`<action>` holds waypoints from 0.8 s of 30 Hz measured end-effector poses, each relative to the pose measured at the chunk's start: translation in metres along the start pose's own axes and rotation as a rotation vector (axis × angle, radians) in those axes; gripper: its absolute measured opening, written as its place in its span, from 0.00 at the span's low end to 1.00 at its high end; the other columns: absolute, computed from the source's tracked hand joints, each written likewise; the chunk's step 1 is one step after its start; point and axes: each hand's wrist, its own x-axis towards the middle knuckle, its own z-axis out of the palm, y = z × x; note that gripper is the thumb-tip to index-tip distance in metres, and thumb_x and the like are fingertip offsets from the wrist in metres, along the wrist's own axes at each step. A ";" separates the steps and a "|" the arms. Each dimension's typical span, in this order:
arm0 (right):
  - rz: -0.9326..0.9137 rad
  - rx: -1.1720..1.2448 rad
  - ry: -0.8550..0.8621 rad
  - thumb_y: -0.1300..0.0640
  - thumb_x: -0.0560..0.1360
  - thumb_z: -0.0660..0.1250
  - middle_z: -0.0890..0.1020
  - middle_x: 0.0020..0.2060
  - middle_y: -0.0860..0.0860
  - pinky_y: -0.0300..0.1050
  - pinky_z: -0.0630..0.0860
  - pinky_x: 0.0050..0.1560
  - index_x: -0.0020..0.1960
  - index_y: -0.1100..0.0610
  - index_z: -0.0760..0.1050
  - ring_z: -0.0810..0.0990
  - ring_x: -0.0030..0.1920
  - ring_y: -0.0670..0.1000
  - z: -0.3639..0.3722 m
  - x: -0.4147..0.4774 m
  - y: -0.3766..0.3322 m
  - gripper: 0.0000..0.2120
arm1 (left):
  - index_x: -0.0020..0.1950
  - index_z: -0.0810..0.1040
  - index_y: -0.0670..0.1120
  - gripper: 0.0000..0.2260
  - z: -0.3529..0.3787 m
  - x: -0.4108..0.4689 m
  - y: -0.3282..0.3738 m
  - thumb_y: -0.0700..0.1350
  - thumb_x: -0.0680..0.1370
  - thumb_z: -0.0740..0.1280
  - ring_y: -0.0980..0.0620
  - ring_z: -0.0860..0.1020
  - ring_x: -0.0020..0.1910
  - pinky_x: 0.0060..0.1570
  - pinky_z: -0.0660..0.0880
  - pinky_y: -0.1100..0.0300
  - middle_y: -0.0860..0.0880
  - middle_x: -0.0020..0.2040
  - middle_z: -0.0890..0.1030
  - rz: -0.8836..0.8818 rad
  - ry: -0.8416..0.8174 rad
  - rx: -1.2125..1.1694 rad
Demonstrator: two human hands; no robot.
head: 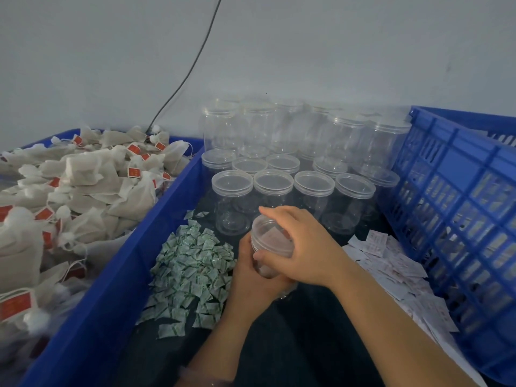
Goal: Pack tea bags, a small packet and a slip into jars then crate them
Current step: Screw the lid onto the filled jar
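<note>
A clear plastic jar (269, 241) with a slip visible inside is tilted between both hands above the dark table. My left hand (252, 277) grips its body from below and left. My right hand (303, 244) curls over its lid from the right. Beige tea bags (83, 180) with red tags fill the blue bin on the left. A heap of small green-and-white packets (192, 269) lies just left of my hands. White slips (391, 263) are scattered to the right. The blue lattice crate (458, 208) stands at far right.
Several empty lidded clear jars (273, 185) stand in rows and stacks behind my hands against the grey wall. A black cable (190, 71) runs down the wall to the tea-bag bin (139, 247).
</note>
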 end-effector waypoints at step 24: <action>0.080 -0.056 -0.037 0.43 0.70 0.70 0.68 0.68 0.44 0.49 0.70 0.65 0.73 0.42 0.68 0.67 0.67 0.48 -0.001 0.004 -0.009 0.32 | 0.62 0.67 0.62 0.37 0.003 0.005 -0.006 0.41 0.60 0.79 0.67 0.79 0.50 0.41 0.74 0.75 0.67 0.52 0.79 0.041 0.010 0.113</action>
